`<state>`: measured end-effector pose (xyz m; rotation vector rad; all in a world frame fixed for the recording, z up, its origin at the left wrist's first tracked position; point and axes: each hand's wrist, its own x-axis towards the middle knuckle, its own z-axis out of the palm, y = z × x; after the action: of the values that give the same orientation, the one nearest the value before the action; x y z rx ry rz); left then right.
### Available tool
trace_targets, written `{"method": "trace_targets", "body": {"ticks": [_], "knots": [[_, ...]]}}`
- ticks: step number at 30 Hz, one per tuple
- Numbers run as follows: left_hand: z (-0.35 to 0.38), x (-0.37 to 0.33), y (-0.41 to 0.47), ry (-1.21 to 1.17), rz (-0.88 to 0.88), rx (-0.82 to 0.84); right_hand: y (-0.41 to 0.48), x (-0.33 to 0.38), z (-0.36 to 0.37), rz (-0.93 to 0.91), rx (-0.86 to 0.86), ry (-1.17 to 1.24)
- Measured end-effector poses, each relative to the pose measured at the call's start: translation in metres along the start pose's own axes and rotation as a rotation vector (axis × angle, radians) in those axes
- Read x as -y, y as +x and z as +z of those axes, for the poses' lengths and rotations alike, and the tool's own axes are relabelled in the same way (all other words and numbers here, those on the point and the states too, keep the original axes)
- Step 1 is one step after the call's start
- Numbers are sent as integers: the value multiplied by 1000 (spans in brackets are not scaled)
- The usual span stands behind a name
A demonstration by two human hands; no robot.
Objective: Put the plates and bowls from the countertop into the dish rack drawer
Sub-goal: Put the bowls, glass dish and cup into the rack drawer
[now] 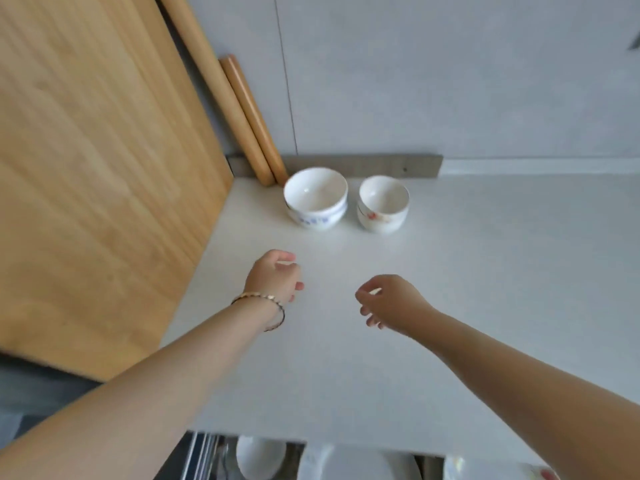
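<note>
On countertop (485,271), two bowl stacks (316,199), two empty hands (273,277)

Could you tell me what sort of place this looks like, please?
Most likely a home kitchen: a white countertop holds stacked bowls, a large wooden cutting board and rolling pins lean against the wall, and a dish rack drawer of crockery is open below.

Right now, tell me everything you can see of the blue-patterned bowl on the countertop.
The blue-patterned bowl looks like glossy white ceramic with a blue motif on its side. It appears to be two nested bowls, upright and empty, on the white countertop near the back wall, left of the red-flowered bowl, not touching it. Neither hand touches it.
</note>
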<state>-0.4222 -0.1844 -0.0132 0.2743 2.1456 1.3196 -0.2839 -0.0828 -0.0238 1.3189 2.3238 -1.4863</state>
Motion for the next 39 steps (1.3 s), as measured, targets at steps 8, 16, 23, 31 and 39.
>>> {"method": "trace_targets", "body": {"ticks": [8,16,23,31,39], "knots": [[5,-19,135,-170,-91,-5,142,56,10,248,-78,588],[24,-16,193,-419,-89,115,212,66,21,202,-156,746],[28,-8,192,-406,-159,159,213,63,32,128,-203,905],[-9,21,96,-236,-178,304,99,12,36,85,-120,890],[-28,75,-69,56,-185,416,-69,-77,41,159,87,722]]}}
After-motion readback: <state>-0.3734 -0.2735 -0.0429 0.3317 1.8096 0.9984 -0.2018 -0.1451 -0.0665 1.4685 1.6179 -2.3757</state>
